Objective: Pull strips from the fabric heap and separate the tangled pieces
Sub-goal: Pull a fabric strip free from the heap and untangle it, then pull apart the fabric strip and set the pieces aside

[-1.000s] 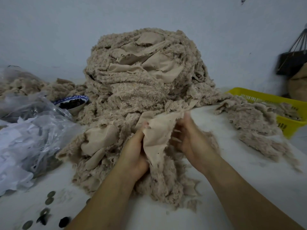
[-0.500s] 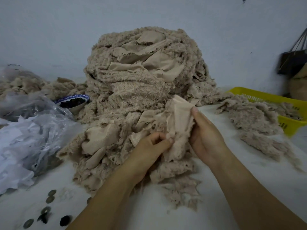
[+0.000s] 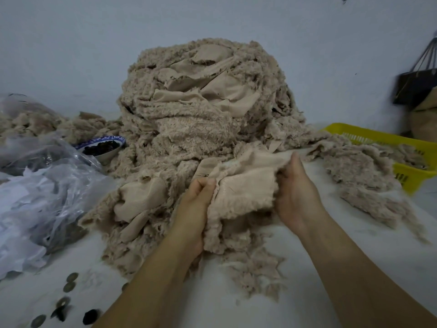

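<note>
Plastic bags [image 3: 47, 185], clear & crumpled, sit far left on the white desk [image 3: 354, 252], w/ white scraps inside. Small round dark discs [image 3: 68, 285] lie scattered on the desk in front of them, near the bottom-left corner. Behind the bags, a blue-rimmed bowl [image 3: 104, 147] w/ dark bits in it touches the foot of the fabric heap [image 3: 201, 119]. Heap is tall, beige & fluffy, smooth backing showing in places; it stands mid-desk by the wall. Left hand [image 3: 196, 202] is at the heap's front foot, fingers [image 3: 208, 183] clenched on the left edge of a strip [image 3: 246, 185]. Strip is spread btwn both hands, backing side up, just in front of the heap, top edge touching it. Right hand [image 3: 295, 192] grasps the strip's right edge, thumb on top, other fingers tucked under. Further right, loose fluffy pieces [image 3: 354, 176] trail across the desk into a yellow basket [image 3: 378, 137]. Dark bag [image 3: 411, 86] w/ handles sits at the wall, far right.
</note>
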A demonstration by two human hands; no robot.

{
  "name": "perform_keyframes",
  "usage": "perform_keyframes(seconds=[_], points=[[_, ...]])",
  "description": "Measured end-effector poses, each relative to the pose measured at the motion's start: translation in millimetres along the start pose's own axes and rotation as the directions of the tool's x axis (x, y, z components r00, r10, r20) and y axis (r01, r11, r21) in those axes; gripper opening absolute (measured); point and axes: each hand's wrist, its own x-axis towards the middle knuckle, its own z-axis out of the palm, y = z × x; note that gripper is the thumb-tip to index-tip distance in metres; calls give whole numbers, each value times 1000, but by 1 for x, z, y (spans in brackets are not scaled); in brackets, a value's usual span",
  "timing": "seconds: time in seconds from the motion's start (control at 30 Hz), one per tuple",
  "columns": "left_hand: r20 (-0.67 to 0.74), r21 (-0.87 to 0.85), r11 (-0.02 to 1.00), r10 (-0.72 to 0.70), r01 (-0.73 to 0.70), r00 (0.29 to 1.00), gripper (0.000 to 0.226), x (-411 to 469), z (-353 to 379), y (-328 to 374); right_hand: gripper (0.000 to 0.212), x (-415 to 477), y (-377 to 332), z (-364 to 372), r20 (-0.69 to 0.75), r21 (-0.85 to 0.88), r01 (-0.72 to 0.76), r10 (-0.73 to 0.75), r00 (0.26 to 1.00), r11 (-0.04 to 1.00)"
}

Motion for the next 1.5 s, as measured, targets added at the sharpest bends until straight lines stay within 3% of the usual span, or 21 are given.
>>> perform_keyframes(seconds=[0.1, 0.2, 0.33, 0.5, 0.6, 0.7, 0.8, 0.87, 0.97, 1.07, 1.13, 1.2, 1.27, 1.37, 1.43, 1.5], points=[[-65, 146, 988, 59, -49, 996, 42, 1, 3, -1, 109, -8, 9, 7, 125, -301, -81, 124, 984, 950], [-77, 225, 970, 110, -91, 991, 38, -1, 5, -1, 85, -13, 16, 13, 235, -413, -76, 187, 954, 908], [-32, 305, 945, 137, -120, 990, 32, -4, 12, -5, 78, -9, 25, 12, 241, -423, -3, 116, 964, 906], [51, 228, 969, 82, -92, 995, 28, -10, 18, -3, 50, -13, 26, 12, 272, -455, -88, 232, 934, 886], [153, 300, 950, 37, -82, 988, 40, -13, 18, -1, 32, -12, 22, 15, 143, -506, 97, -27, 989, 857], [206, 264, 960, 40, -95, 978, 34, -16, 23, 3, 31, -4, 22, 13, 75, -642, 270, -292, 953, 718], [289, 136, 971, 151, -197, 945, 17, -21, 18, 7, 42, 6, 10, 4, -98, -555, 254, -365, 926, 792], [314, 116, 970, 170, -215, 934, 20, -23, 14, 9, 46, 10, -1, -7, -251, -469, 233, -382, 889, 852], [79, 184, 974, 122, -135, 989, 31, -13, 10, 9, 50, 9, -6, -11, -247, -411, 281, -403, 882, 867], [-206, 107, 993, 71, -50, 976, 23, 1, 3, 10, 58, 7, -3, -13, -207, -333, 280, -359, 910, 900], [-212, 190, 979, 121, -81, 970, 19, 4, -2, 10, 53, 10, -3, -12, -188, -344, 301, -379, 906, 890], [-185, 155, 982, 134, -106, 974, 28, 6, -3, 8, 49, 14, -4, -12, -264, -385, 319, -434, 861, 866], [-168, -60, 993, 94, -105, 981, 30, 7, -6, 13, 28, 16, -5, -15, -409, -366, 347, -484, 773, 863], [-250, -338, 934, 28, -114, 968, 27, 18, -20, 20, 41, 17, -11, -25, -530, -281, 387, -478, 701, 878], [-302, -226, 971, 10, -82, 953, 22, 19, -22, 19, 44, 19, -9, -26, -520, -301, 363, -471, 713, 882], [-255, 143, 990, 55, -18, 965, 23, 12, -10, 13, 41, 18, 0, -17, -445, -357, 296, -440, 780, 886]])
